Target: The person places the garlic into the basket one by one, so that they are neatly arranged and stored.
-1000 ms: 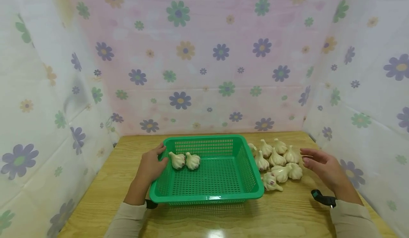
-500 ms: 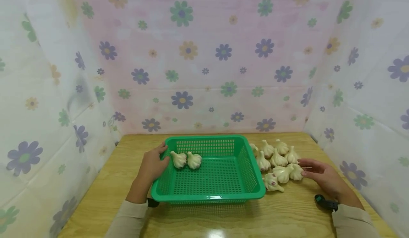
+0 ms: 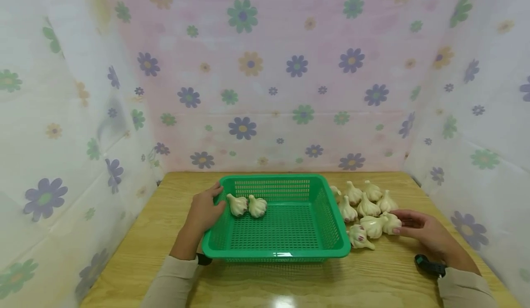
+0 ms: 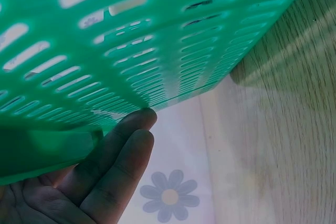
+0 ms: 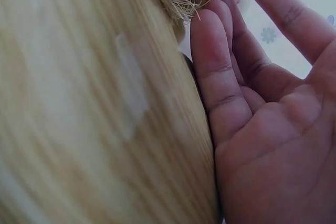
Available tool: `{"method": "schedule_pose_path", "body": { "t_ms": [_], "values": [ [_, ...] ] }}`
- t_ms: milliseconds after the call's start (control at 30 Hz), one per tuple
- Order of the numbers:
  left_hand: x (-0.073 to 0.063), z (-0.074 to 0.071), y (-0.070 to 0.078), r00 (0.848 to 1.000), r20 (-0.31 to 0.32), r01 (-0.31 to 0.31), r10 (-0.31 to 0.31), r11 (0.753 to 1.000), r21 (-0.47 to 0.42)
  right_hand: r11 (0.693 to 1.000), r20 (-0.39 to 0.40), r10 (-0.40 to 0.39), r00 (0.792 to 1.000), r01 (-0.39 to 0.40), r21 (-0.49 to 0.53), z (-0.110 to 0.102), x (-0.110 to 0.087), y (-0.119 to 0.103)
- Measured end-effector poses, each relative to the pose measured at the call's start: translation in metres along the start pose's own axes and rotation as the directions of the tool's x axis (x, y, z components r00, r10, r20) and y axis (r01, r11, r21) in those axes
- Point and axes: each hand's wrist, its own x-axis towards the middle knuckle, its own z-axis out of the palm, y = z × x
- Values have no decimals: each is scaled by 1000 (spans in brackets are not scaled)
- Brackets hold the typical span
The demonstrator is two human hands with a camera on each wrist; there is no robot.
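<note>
A green plastic basket [image 3: 277, 254] with slotted walls stands on the table in the head view. My left hand [image 3: 205, 210] grips its left rim, thumb over the top; the left wrist view shows fingers [image 4: 123, 169] under the rim, against the outer wall. Two garlic bulbs [image 3: 258, 207] lie inside at the left. On the right, my right hand [image 3: 423, 229] has thumb and fingers around the rightmost garlic bulb [image 3: 391, 224], at the edge of the pile. The right wrist view shows that bulb's dry roots [image 5: 181, 3] beside the fingertips.
Several more garlic bulbs [image 3: 367, 206] are heaped against the basket's right side. The wooden table [image 3: 368, 280] ends at flower-printed cloth [image 3: 273, 128] at the back and on both sides. A black strap device [image 3: 430, 266] sits by the right wrist.
My right hand has come down and left from beside the pile to the rightmost garlic bulb, and its fingers have closed around it. The left hand stays on the basket rim.
</note>
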Motion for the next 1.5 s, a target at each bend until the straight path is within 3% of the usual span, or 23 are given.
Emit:
{"method": "schedule_pose_path", "body": {
  "t_ms": [133,333,600,833,967,1100,1200,1333,1500],
  "values": [
    [0,3,2,1000,5,6,-6,1000,-14,999,-15,32,999,-32,-15,-2,-4,-1],
    [-2,3,-1,1000,-1,16,-16,1000,7,1000,-7,16,1000,-16,-25,-1,-4,0],
    [-3,3,-2,1000,9,0,1,1000,-6,999,-29,17,999,-16,29,-1,-8,4],
    [-3,3,-2,1000,8,10,-10,1000,-7,969,-24,-3,1000,9,247,-2,-11,9],
    [-3,4,-1,1000,14,6,-5,1000,-10,954,-38,-17,999,28,299,-4,-15,12],
    [-2,5,-1,1000,15,4,-4,1000,-15,960,-63,-4,998,21,279,-8,-16,9],
    [-1,5,-1,1000,10,-3,4,1000,-20,979,-99,-8,995,28,202,-11,-16,1],
    [0,2,0,1000,-3,-8,8,1000,-16,968,-118,-117,986,139,208,-12,-12,-15],
    [1,1,0,1000,5,0,0,1000,-4,867,-72,-319,945,321,381,-11,-3,-33]
  ]
}}
